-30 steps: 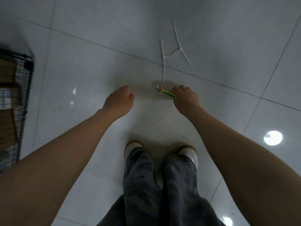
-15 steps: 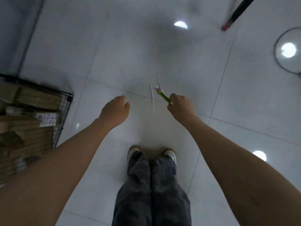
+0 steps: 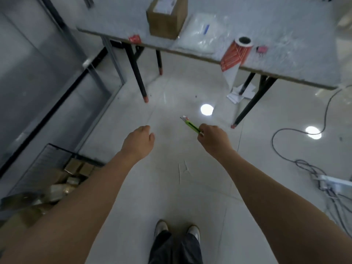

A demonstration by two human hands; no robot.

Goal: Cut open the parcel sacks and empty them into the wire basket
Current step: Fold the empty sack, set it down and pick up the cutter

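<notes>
Loosely, slim green cutter (image 3: 192, 126), right hand (image 3: 213, 141)

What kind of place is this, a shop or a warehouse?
Probably a parcel-handling room: a wire basket holds small cardboard boxes, a folding table carries a labelled carton and a roll of red stickers, and the right hand grips a green cutter.

1 head-worn wide-angle camera looks forward and steeply down: shoes (image 3: 161, 226) at the near edge, table (image 3: 297, 60) far, wire basket (image 3: 49, 155) near left.
</notes>
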